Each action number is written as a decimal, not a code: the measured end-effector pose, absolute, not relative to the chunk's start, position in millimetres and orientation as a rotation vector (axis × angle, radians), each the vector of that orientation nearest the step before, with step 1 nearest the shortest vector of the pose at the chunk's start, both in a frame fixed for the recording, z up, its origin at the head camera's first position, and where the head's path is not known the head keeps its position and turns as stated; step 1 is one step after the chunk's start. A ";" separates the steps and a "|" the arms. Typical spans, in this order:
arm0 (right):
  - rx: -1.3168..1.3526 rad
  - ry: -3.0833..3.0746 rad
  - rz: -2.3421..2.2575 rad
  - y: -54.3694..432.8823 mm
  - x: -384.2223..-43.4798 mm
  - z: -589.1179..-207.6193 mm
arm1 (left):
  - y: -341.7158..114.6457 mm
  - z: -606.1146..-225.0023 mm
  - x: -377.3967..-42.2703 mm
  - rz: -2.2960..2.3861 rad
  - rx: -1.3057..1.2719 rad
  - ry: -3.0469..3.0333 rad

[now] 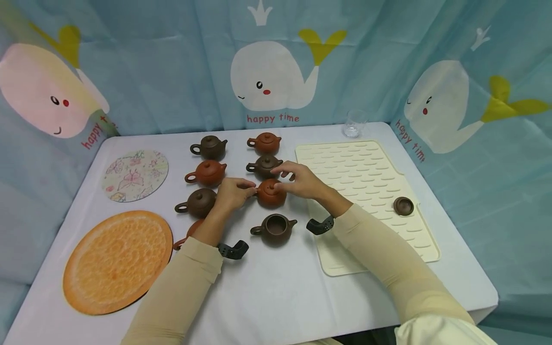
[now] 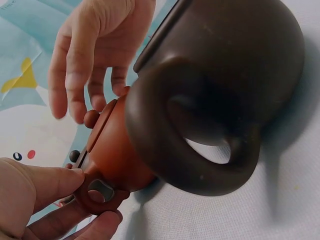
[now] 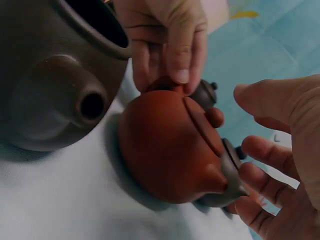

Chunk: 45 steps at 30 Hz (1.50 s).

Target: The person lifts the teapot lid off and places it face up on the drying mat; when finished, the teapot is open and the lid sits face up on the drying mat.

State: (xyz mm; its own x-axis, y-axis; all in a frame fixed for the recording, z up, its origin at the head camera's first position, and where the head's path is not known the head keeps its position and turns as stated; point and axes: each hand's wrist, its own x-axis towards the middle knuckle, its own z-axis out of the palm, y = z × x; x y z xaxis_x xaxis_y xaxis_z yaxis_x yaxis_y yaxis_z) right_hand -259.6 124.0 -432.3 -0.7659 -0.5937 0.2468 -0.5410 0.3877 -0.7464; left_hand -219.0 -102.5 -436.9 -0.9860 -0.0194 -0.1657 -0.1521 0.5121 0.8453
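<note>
A reddish-brown clay teapot (image 1: pixel 271 197) with its lid on stands in the right-hand row. My left hand (image 1: pixel 233 194) pinches its ring handle between thumb and fingers, seen closely in the left wrist view. By the spout side, my right hand (image 3: pixel 280 165) is held with fingers spread and loosely bent, nothing between them; they hover near the lid knob (image 3: pixel 215 117). Nearer to me sits a dark brown teapot (image 1: pixel 276 238) without a lid, its mouth uncovered. Just behind the red pot is another dark teapot (image 1: pixel 264 167), lid on, partly overlapped by my right fingertips in the head view.
More teapots, dark (image 1: pixel 200 203) and red (image 1: pixel 208 173), form a left row; my left forearm partly hides the nearest. A cream mat (image 1: pixel 345 163) on the right carries a small dark round lid (image 1: pixel 403 206). A clear glass (image 1: pixel 353 127) stands behind. Two round mats lie left.
</note>
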 end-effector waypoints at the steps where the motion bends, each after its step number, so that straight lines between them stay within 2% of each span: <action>1: -1.059 2.568 -1.331 122.3 -259.3 -433.0 | -102.5 -437.2 -218.7 1.476 -0.149 2.614; 24: -1.079 2.718 -1.011 111.1 -256.3 -438.6 | -99.7 -441.7 -219.9 1.489 -0.148 2.573; 37: -0.742 2.467 -1.633 122.7 -256.9 -442.3 | -98.4 -441.7 -220.7 1.507 -0.164 2.552; 45: -0.600 1.973 -2.092 132.9 -255.7 -440.3 | -102.1 -439.6 -218.8 1.535 -0.179 2.534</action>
State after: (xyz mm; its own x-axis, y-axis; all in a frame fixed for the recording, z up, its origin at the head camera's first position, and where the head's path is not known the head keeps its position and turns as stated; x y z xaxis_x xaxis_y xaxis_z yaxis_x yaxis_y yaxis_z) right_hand -255.7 132.9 -440.3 -0.8967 -0.4157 0.1523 -0.1277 -0.0865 -0.9880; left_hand -218.8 -102.1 -439.6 -0.9778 -0.0129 -0.2093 -0.1914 0.4622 0.8659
